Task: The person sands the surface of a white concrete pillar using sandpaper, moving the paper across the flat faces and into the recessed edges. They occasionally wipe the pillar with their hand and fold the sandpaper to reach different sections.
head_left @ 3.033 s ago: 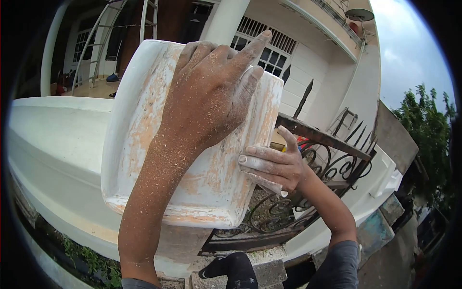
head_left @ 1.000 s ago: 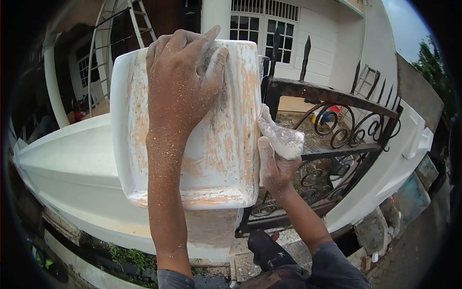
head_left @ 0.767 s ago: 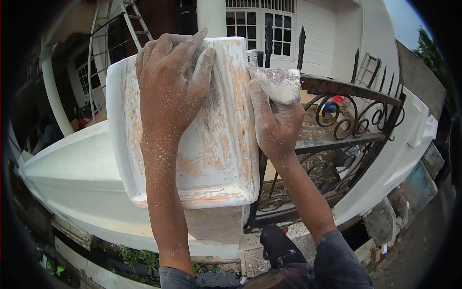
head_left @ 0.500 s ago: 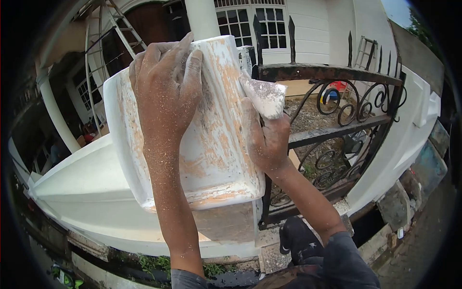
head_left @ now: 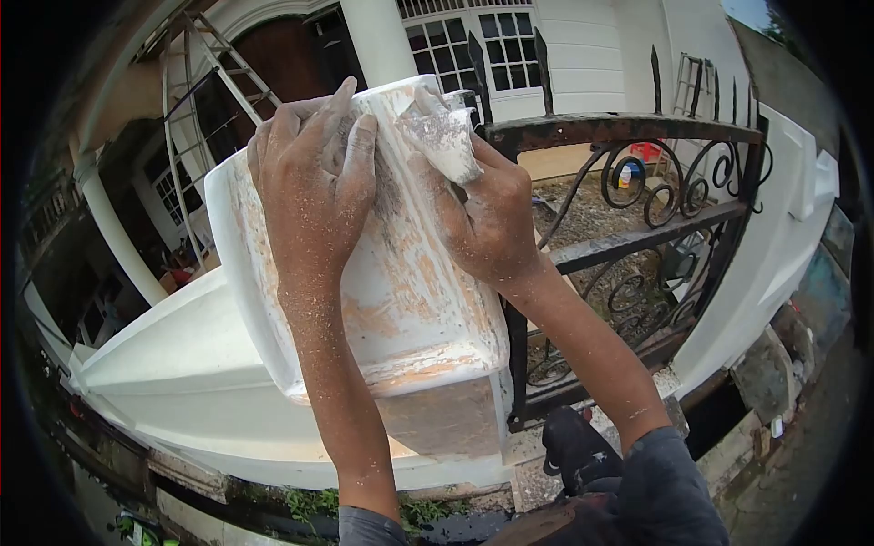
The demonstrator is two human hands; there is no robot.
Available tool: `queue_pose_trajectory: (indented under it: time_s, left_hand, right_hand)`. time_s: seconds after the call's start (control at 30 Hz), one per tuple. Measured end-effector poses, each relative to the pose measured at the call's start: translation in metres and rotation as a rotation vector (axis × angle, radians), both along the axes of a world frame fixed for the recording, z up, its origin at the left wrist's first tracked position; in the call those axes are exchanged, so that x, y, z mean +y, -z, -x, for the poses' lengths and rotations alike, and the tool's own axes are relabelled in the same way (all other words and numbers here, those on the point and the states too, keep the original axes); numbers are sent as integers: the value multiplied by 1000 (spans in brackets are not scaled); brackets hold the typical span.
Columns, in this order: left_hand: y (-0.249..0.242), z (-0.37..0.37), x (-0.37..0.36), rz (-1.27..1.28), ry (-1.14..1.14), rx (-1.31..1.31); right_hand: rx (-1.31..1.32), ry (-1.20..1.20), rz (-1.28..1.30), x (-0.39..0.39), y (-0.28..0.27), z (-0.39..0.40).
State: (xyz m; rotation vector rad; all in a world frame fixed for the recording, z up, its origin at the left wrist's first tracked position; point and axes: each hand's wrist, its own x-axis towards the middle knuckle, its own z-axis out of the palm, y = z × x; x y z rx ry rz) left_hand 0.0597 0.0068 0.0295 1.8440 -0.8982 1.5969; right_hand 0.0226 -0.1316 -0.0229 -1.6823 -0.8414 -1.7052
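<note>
A gate pillar (head_left: 401, 300) with worn white paint and bare orange-beige patches stands right before me. My left hand (head_left: 314, 182), coated in pale dust, rests on the upper part of its face. The fingers lie over the surface near the top edge, with the thumb spread apart. Between thumb and index finger the surface looks dark. My right hand (head_left: 487, 214) is closed around a folded, dust-covered sheet that looks like sandpaper (head_left: 444, 141). That sheet lies against the pillar's upper right edge, beside the left thumb.
A black iron gate (head_left: 628, 132) with spikes and scrolls adjoins the pillar on the right. A low white wall (head_left: 182, 350) runs off to the left. Behind stands a ladder (head_left: 228, 68) near a white column (head_left: 378, 41). Below, a drain channel (head_left: 719, 428) borders the wall.
My right hand has moved up and left with the sandpaper, from the pillar's right side onto its upper right edge. The left hand stays at nearly the same spot on the pillar.
</note>
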Motion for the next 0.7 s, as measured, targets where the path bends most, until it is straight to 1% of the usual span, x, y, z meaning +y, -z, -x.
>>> queue_pose_trajectory:
  time_s: [0.03,0.07,0.1,0.17,0.23,0.3,0.33,0.4,0.43,0.47,0.5,0.57,0.6,0.7]
  left_hand:
    - [0,1,0,4,2,19]
    - [1,0,0,-1,-7,7]
    - [3,-1,0,-3,-22,-6]
    - [0,-2,2,-11,-41,-28]
    - [0,0,3,-35,-36,-17]
    - [-2,0,4,-53,-20,-17]
    - [-2,0,5,-60,-9,-12]
    - [0,-3,5,-55,-10,-25]
    - [1,-4,6,-53,-14,-38]
    - [1,-4,6,-41,-16,-35]
    - [1,-3,5,-35,-17,-34]
    - [0,-2,4,-56,-15,-34]
    - [-1,-1,5,-61,-15,-35]
    - [0,-3,5,-61,-15,-44]
  right_hand:
    - [12,36,30,0,29,9]
    - [20,69,57,0,44,14]
    - [17,85,77,0,43,14]
    - [-7,113,102,-2,28,8]
    - [-64,95,98,1,-10,-2]
    - [-88,87,109,4,-25,-5]
    - [-80,36,87,3,-14,-2]
    - [40,92,147,-3,38,14]
    - [94,117,177,-6,55,19]
    - [101,105,203,-10,57,21]
    - [52,104,203,-10,45,18]
    - [-37,114,178,-7,0,7]
    - [-30,19,146,-4,-21,3]
    - [6,25,84,2,-11,4]
